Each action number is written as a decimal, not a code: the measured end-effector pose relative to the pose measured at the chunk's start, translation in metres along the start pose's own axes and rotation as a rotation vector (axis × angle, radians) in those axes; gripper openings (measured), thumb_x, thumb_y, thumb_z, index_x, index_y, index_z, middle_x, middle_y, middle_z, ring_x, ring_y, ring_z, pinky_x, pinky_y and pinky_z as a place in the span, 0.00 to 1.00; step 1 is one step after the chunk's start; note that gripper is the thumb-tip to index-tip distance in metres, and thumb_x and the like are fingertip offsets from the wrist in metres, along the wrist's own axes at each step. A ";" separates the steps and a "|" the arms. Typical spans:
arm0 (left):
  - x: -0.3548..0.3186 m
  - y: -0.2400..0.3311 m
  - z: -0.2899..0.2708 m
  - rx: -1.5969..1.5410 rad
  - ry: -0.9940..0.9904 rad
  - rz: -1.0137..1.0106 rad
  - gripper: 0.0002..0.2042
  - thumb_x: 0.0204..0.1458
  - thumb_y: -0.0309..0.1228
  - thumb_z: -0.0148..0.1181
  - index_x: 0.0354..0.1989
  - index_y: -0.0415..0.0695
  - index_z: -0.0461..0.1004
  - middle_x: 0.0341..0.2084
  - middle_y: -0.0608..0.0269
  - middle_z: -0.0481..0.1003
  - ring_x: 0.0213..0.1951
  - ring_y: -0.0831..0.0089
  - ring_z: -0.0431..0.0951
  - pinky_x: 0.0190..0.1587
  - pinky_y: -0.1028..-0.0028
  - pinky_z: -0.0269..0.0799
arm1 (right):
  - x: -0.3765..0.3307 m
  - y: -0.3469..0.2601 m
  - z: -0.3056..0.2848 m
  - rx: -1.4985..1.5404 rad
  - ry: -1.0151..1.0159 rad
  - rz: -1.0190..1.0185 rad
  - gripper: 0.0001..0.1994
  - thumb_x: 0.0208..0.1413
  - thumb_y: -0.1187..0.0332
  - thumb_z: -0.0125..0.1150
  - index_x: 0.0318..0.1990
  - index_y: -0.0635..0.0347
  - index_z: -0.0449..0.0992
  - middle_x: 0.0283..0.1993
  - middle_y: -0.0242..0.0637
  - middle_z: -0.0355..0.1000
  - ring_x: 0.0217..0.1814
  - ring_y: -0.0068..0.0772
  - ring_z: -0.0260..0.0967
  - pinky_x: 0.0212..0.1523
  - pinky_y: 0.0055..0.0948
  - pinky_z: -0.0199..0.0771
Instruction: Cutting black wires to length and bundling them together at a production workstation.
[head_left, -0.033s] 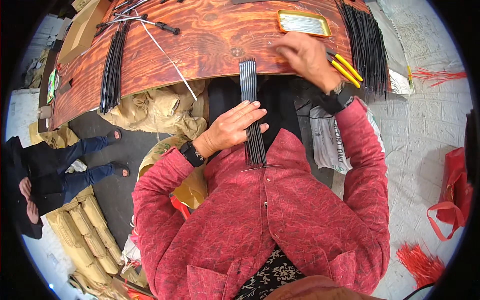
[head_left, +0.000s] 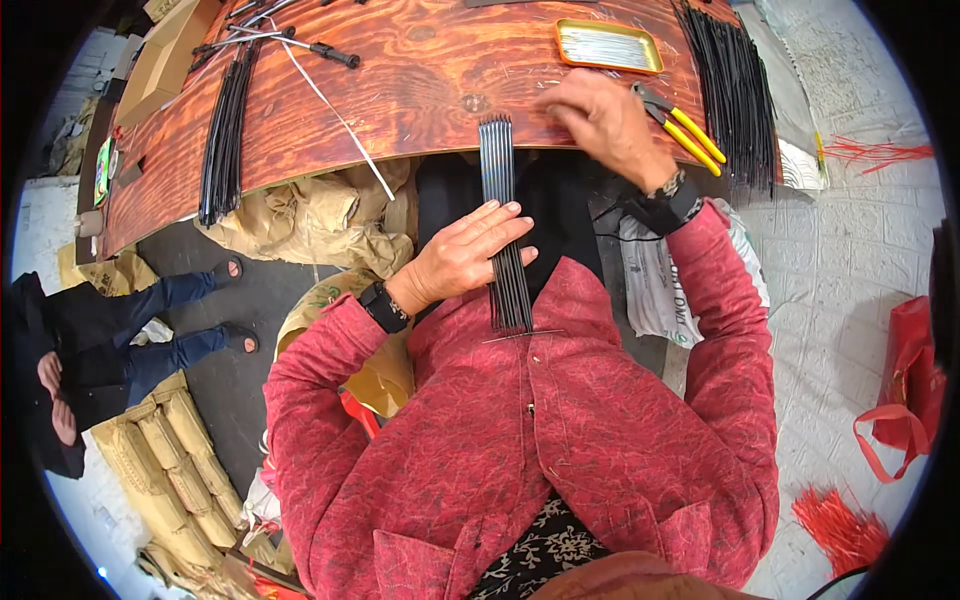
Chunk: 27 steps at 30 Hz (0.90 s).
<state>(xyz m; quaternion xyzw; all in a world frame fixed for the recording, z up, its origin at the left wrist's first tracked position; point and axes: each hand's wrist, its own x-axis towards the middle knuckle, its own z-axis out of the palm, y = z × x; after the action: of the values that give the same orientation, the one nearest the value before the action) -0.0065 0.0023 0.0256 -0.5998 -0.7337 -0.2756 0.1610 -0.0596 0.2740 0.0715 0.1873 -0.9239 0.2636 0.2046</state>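
Note:
A flat bundle of black rods (head_left: 497, 165) runs from the table edge down to the front of my red jacket. My left hand (head_left: 470, 250) lies across its middle, fingers over the rods and thumb at their right side. Under the lower rod ends, a thin wire (head_left: 545, 333) crosses the jacket. My right hand (head_left: 610, 125) hovers over the table's front edge, fingers bent and pointing left; their tips are blurred, so a held thing cannot be made out. Beside it lie pliers (head_left: 690, 130) with yellow handles. Just beyond is a yellow-rimmed tray (head_left: 657, 60) of thin silvery wires.
Black rods lie in a large pile (head_left: 735, 105) at the table's right and a narrower pile (head_left: 228, 140) at its left. A cardboard box (head_left: 160, 75) and black-ended metal rods (head_left: 320, 52) sit far left. Another person (head_left: 100, 350) stands at left, near stacked brown packages (head_left: 170, 460).
My right hand has shifted slightly down and left, uncovering the head of the pliers. My left hand and the rod bundle stay in place.

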 end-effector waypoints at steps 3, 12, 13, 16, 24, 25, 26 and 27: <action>0.001 0.000 0.000 -0.006 -0.010 0.006 0.12 0.49 0.31 0.65 0.43 0.54 0.83 0.49 0.63 0.77 0.54 0.61 0.77 0.58 0.61 0.73 | -0.008 -0.009 0.014 -0.012 -0.061 -0.032 0.08 0.52 0.73 0.62 0.40 0.53 0.81 0.35 0.36 0.73 0.39 0.42 0.73 0.39 0.36 0.73; 0.000 0.001 0.003 -0.016 0.011 -0.013 0.12 0.49 0.32 0.65 0.43 0.55 0.83 0.49 0.62 0.77 0.54 0.61 0.77 0.57 0.61 0.74 | -0.009 -0.016 0.022 -0.083 -0.039 -0.045 0.08 0.51 0.72 0.62 0.40 0.52 0.81 0.33 0.35 0.71 0.38 0.43 0.71 0.37 0.37 0.72; 0.000 0.002 0.003 -0.016 0.015 -0.015 0.12 0.49 0.32 0.65 0.43 0.55 0.83 0.49 0.63 0.77 0.54 0.61 0.77 0.57 0.61 0.74 | -0.009 -0.016 0.022 -0.086 -0.037 -0.044 0.09 0.51 0.72 0.62 0.40 0.52 0.81 0.33 0.35 0.70 0.38 0.43 0.71 0.36 0.37 0.72; 0.002 0.003 0.001 -0.018 0.024 -0.019 0.12 0.48 0.32 0.65 0.42 0.56 0.83 0.48 0.63 0.77 0.53 0.61 0.77 0.57 0.61 0.74 | -0.010 -0.019 0.022 -0.119 -0.030 -0.041 0.08 0.51 0.72 0.62 0.40 0.52 0.81 0.33 0.35 0.70 0.38 0.42 0.71 0.37 0.37 0.72; 0.003 0.005 0.002 -0.041 0.040 -0.059 0.12 0.48 0.33 0.66 0.43 0.58 0.83 0.48 0.63 0.78 0.53 0.61 0.77 0.57 0.60 0.73 | -0.011 -0.024 0.025 -0.164 0.002 -0.057 0.08 0.51 0.72 0.62 0.39 0.53 0.81 0.32 0.35 0.69 0.38 0.41 0.71 0.37 0.37 0.72; 0.003 0.005 0.002 -0.042 0.044 -0.062 0.13 0.48 0.33 0.66 0.43 0.58 0.83 0.48 0.63 0.78 0.53 0.61 0.77 0.57 0.60 0.73 | -0.011 -0.023 0.026 -0.169 0.009 -0.063 0.07 0.51 0.72 0.62 0.39 0.54 0.81 0.32 0.35 0.69 0.38 0.41 0.70 0.36 0.37 0.72; 0.003 0.005 0.002 -0.042 0.044 -0.062 0.13 0.48 0.33 0.66 0.43 0.58 0.83 0.48 0.63 0.78 0.53 0.61 0.77 0.57 0.60 0.73 | -0.012 -0.023 0.027 -0.169 0.008 -0.063 0.07 0.51 0.72 0.62 0.39 0.54 0.81 0.32 0.35 0.69 0.38 0.41 0.70 0.36 0.37 0.72; 0.003 0.005 0.001 -0.040 0.040 -0.060 0.13 0.48 0.33 0.66 0.43 0.58 0.83 0.48 0.63 0.78 0.53 0.61 0.77 0.57 0.60 0.74 | -0.011 -0.023 0.027 -0.170 0.017 -0.067 0.07 0.51 0.72 0.62 0.39 0.54 0.80 0.32 0.35 0.69 0.38 0.41 0.70 0.36 0.37 0.72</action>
<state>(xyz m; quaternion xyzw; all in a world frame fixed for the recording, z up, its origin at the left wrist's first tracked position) -0.0019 0.0063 0.0275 -0.5751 -0.7423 -0.3069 0.1552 -0.0473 0.2431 0.0541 0.1977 -0.9344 0.1787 0.2366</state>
